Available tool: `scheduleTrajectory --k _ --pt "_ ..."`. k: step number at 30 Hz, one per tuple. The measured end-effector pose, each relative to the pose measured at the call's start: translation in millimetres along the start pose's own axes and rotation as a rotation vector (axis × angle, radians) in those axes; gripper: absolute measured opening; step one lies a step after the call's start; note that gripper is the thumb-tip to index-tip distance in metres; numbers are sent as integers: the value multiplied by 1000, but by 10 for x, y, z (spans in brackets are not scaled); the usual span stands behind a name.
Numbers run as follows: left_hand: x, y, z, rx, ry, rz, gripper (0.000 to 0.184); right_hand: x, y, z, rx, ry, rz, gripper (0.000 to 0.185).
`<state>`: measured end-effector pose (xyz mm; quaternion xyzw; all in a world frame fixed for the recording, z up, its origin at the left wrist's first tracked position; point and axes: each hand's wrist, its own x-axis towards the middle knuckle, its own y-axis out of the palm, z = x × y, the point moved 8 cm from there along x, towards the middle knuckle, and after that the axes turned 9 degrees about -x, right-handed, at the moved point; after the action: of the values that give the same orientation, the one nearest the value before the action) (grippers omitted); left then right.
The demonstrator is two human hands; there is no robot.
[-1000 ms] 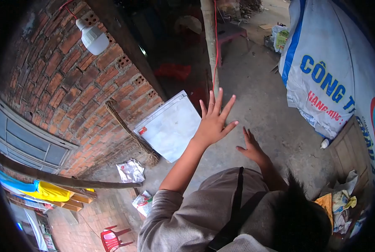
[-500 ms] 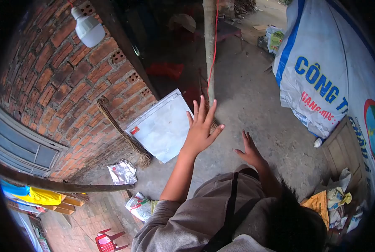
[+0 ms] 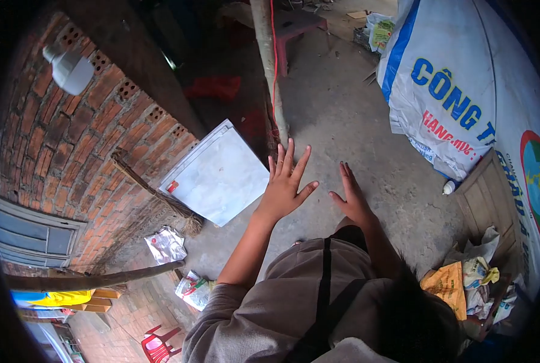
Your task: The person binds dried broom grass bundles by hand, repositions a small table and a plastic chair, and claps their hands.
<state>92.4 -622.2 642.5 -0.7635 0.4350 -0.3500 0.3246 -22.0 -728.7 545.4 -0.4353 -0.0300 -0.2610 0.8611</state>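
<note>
My left hand (image 3: 285, 190) is raised in the air with its fingers spread, and nothing is in it. Behind its fingertips, in the head view, is the right edge of a large white box-like thing (image 3: 218, 172) with a flat top and a small red mark; I cannot tell its exact kind. My right hand (image 3: 354, 201) is held up over the grey concrete floor (image 3: 382, 181), fingers stretched out and thumb apart. It holds nothing. The two hands are apart from each other, palms facing away or downward.
A wooden pole (image 3: 264, 48) with a red cord stands ahead. A straw broom (image 3: 161, 193) leans by the brick wall (image 3: 70, 145), near a light bulb (image 3: 73, 71). Printed tarpaulin (image 3: 445, 78) hangs at right, above crumpled sacks (image 3: 448, 287). A red chair (image 3: 160, 345) is lower left.
The view has shifted, so the pole, white box and bulb appear farther left. My right hand is slightly higher in view. Both hands stay open.
</note>
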Motion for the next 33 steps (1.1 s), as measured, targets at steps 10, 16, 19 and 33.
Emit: scheduleTrajectory --k 10,16,19,33 --pt "1723 1208 -156 11 -78 20 69 767 -959 -1718 52 46 37 72" --pt "2753 1657 -453 -16 -123 7 69 1380 -1732 -2643 63 135 25 73" --pt "3141 1699 -404 -36 -142 -3 70 1695 -1819 -2914 63 87 50 73" --pt "5144 1813 1933 43 -527 -161 72 4405 -1823 -4477 -63 7 159 69"
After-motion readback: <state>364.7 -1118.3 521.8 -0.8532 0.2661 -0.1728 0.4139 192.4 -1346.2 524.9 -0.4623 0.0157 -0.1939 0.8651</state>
